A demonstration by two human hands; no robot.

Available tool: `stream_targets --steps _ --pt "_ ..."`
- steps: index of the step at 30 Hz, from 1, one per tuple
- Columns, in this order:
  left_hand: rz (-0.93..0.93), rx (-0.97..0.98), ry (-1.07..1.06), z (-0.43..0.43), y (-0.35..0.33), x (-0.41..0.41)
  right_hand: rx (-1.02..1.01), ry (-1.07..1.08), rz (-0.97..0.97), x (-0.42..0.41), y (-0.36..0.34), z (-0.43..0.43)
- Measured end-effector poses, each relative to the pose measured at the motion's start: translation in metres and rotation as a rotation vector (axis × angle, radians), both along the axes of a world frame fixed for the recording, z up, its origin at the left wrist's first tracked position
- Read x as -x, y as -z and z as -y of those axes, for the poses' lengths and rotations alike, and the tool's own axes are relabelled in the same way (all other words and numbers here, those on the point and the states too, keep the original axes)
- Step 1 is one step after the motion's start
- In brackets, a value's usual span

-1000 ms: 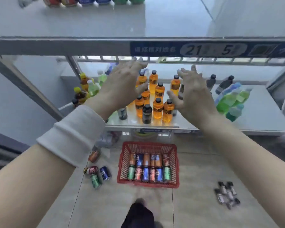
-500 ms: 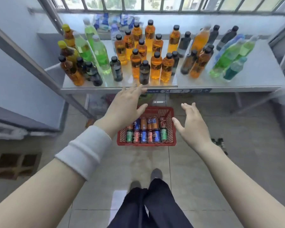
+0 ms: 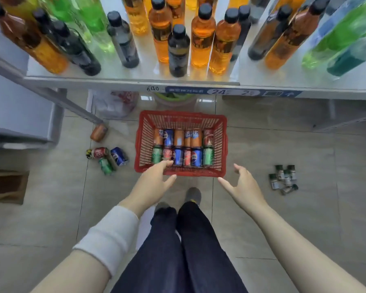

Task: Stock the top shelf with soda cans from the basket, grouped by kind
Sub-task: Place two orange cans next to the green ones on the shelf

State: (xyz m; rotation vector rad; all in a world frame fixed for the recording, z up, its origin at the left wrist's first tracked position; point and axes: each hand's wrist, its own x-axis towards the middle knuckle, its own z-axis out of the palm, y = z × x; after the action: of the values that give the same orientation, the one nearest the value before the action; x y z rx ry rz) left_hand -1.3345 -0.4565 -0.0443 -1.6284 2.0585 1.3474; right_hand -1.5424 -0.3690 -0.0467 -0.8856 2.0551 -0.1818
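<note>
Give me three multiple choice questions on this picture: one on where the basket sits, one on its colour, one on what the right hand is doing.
1. The basket stands:
A. on a cart
B. on the floor
C. on a counter

2. The basket is:
A. red
B. blue
C. grey

3. The right hand is:
A. in a fist
B. in a pocket
C. open and empty

Answers:
1. B, since floor shows all round it.
2. A, since its mesh walls are red.
3. C, since its fingers are spread with nothing in them.
</note>
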Motion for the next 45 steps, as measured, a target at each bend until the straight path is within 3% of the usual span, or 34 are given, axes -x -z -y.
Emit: stream_targets --steps 8,15,19,26,38,43,45 --pt "0.055 -0.288 -0.046 0.014 0.216 0.013 -0.087 0.085 0.121 0.021 0.220 0.077" --pt "0.066 -0.056 0.069 0.100 0.421 0.060 -0.010 -0.015 -0.003 0.022 0.435 0.167" --pt "0.034 0.108 0.124 0.141 0.504 0.081 -0.005 0.000 -0.122 0.021 0.508 0.192" --pt "-0.063 0.261 0.221 0.183 0.542 0.110 0.132 0.102 -0.216 0.016 0.537 0.196" --pt "0.158 0.357 0.325 0.195 0.585 0.140 0.247 0.411 0.036 0.062 0.479 0.167" --pt "0.019 0.418 0.272 0.187 0.581 0.140 0.272 0.443 0.097 0.061 0.476 0.162" --pt "-0.059 0.327 0.219 0.185 0.576 0.138 0.275 0.464 0.136 0.060 0.475 0.160"
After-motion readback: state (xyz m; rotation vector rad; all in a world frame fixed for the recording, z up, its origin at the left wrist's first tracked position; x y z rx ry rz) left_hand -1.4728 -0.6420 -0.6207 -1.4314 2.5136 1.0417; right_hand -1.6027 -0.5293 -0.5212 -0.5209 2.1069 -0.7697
